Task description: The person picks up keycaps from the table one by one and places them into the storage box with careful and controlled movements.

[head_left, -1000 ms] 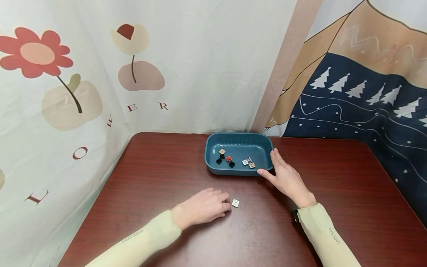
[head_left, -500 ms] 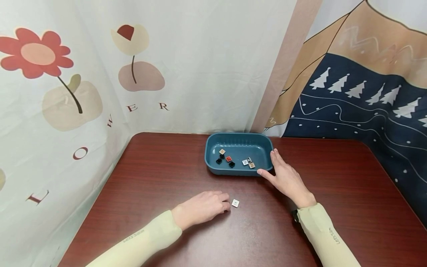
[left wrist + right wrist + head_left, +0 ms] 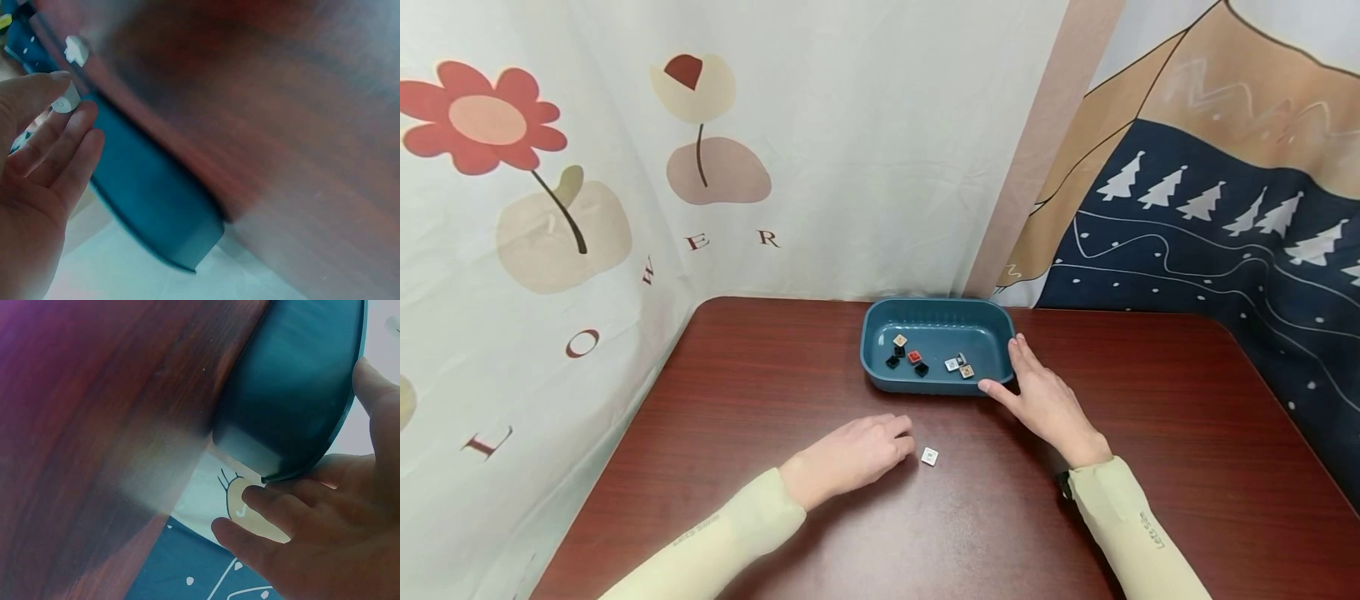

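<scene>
My left hand point(image 3: 853, 454) is over the table just left of a loose white keycap point(image 3: 929, 457). In the left wrist view its thumb and fingers pinch another white keycap point(image 3: 65, 100), which the hand hides from the head camera. The loose keycap point(image 3: 76, 50) lies on the tabletop beyond the fingertips. My right hand point(image 3: 1051, 406) rests against the right front corner of a blue plastic tray point(image 3: 925, 387), thumb at the near rim and fingers fairly straight along the right side.
Inside the tray are several small keycaps: black, white, beige and a red one point(image 3: 913, 357). The tray stands near the back edge of the dark red wooden table point(image 3: 737, 367). Printed curtains point(image 3: 865, 150) hang right behind the table.
My left hand has shifted slightly back and left, a little farther from the loose keycap. My right hand and the tray have stayed still.
</scene>
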`<action>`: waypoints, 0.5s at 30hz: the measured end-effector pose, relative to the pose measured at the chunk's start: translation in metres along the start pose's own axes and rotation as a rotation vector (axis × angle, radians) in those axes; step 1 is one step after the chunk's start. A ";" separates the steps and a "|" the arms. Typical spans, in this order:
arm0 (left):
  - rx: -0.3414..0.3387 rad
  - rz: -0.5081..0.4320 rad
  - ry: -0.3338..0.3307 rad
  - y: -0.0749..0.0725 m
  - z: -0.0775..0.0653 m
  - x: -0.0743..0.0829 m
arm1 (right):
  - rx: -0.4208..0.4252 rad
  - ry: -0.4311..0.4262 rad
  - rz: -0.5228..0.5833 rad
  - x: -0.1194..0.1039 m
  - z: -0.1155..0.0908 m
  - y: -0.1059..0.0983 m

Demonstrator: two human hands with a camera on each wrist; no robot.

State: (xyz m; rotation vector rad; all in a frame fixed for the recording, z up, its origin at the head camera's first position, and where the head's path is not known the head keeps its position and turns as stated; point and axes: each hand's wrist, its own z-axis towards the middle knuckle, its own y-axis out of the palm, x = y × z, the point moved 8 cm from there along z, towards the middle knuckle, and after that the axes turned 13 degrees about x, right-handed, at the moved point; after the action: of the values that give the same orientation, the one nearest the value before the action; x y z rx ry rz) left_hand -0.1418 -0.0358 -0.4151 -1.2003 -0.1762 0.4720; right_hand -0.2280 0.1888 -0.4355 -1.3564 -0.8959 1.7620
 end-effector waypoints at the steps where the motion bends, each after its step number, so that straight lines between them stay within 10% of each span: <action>1: 0.017 0.005 0.001 -0.003 0.002 -0.001 | 0.001 -0.002 0.000 0.000 0.000 0.000; 15: 0.249 -0.141 -0.136 -0.029 0.029 -0.037 | 0.000 0.006 -0.006 0.001 0.001 0.000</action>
State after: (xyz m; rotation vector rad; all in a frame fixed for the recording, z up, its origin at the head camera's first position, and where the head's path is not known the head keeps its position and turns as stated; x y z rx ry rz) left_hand -0.1780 -0.0356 -0.3740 -0.9066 -0.3076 0.4379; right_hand -0.2287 0.1895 -0.4360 -1.3571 -0.8951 1.7526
